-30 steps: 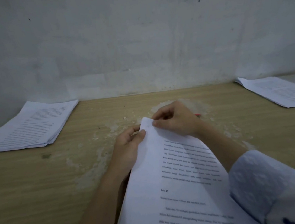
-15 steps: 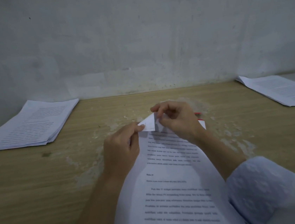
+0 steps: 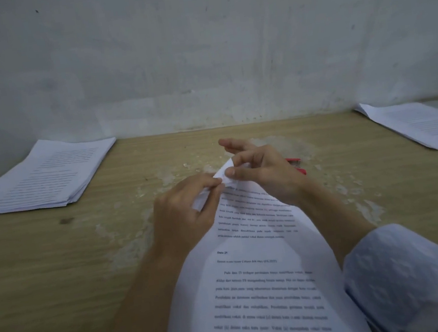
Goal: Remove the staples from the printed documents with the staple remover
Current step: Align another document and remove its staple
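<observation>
A printed document (image 3: 262, 270) with black text and a blue "LUNAS" stamp lies in front of me, running from the bottom edge up to my hands. My left hand (image 3: 187, 213) pinches its top left corner, which is folded up. My right hand (image 3: 265, 171) pinches the tip of that folded corner between thumb and a finger, with the other fingers spread. A red staple remover (image 3: 295, 165) lies on the table just behind my right hand, mostly hidden by it. I cannot make out a staple.
One stack of printed pages (image 3: 39, 178) lies at the left back of the wooden table (image 3: 60, 265). Another stack of pages (image 3: 417, 124) lies at the right back. The table's worn, flaking middle lies behind my hands. A grey wall closes the far edge.
The top corner of the document has been folded up and lifted between both hands. My right hand's fingers have spread, and the red staple remover shows more behind it.
</observation>
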`<state>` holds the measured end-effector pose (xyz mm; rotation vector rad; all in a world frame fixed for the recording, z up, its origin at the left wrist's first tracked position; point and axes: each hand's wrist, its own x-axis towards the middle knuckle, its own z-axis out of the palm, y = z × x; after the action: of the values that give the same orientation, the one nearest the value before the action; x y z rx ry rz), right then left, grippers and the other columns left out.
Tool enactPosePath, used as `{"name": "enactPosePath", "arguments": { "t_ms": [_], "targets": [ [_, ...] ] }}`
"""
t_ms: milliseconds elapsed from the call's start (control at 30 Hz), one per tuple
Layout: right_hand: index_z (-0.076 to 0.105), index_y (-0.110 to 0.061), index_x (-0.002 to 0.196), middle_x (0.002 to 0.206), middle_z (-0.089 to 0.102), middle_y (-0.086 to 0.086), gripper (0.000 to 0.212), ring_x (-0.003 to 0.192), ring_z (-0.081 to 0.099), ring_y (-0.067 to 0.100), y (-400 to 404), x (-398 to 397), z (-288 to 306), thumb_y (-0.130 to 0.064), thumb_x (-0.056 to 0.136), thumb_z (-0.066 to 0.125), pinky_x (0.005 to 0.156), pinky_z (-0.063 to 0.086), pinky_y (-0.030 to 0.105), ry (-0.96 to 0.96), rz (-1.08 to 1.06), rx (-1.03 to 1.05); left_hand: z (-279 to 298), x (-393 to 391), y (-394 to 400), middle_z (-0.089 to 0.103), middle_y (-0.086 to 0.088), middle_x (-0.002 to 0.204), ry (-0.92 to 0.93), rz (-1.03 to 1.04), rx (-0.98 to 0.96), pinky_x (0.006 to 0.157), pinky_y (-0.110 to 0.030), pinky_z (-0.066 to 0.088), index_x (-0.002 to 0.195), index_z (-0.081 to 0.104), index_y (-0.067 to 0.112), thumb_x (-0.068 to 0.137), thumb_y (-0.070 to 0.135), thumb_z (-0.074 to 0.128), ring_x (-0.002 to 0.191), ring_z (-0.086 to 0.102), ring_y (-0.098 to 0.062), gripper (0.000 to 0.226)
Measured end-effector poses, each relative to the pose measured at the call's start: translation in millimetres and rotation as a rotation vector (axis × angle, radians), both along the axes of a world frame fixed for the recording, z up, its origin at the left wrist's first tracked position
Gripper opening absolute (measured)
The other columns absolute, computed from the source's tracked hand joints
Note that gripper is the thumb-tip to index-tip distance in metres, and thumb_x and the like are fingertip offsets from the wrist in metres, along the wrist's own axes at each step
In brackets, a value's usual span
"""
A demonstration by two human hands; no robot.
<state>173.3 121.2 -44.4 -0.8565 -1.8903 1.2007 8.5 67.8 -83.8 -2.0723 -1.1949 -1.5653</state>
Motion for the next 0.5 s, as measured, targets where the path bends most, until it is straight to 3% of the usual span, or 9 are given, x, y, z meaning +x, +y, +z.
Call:
{"name": "enactPosePath", "arguments": {
  "t_ms": [167, 333, 500],
  "targets": [
    [0.072, -0.019, 0.078, 0.143, 0.041, -0.008, 0.013, 0.133, 0.035, 0.005, -4.4, 0.4, 6.6, -0.006, 0.080, 0.068, 0.113, 0.025, 0.042, -0.013, 0.015, 0.007, -0.1, -0.6, 0.4, 0.073, -0.002, 0.078, -0.014, 0.017, 0.035, 0.056, -0.021, 0.050, 0.082, 0.072, 0.003, 0.081, 0.014, 0.066, 0.071, 0.063, -0.008, 0.012],
    [0.070, -0.021, 0.072, 0.141, 0.042, -0.009, 0.021, 0.134, 0.034, 0.005, -5.1, 0.9, 9.0, -0.004, 0.082, 0.064, 0.113, 0.023, 0.044, -0.012, 0.014, -0.002, 2.5, 2.7, -1.7, 0.072, 0.000, 0.073, -0.038, 0.004, 0.019, 0.051, -0.022, 0.049, 0.083, 0.072, 0.004, 0.081, 0.018, 0.067, 0.069, 0.062, -0.008, 0.015],
    [0.069, -0.024, 0.068, 0.139, 0.044, -0.008, 0.027, 0.130, 0.036, 0.003, -7.4, -0.4, 10.9, -0.004, 0.084, 0.062, 0.111, 0.026, 0.039, -0.004, 0.011, 0.014, 2.8, 3.2, -2.7, 0.072, 0.000, 0.078, -0.112, -0.027, -0.018, 0.059, -0.022, 0.054, 0.086, 0.071, 0.004, 0.077, 0.017, 0.072, 0.075, 0.065, -0.007, 0.016]
  ]
}}
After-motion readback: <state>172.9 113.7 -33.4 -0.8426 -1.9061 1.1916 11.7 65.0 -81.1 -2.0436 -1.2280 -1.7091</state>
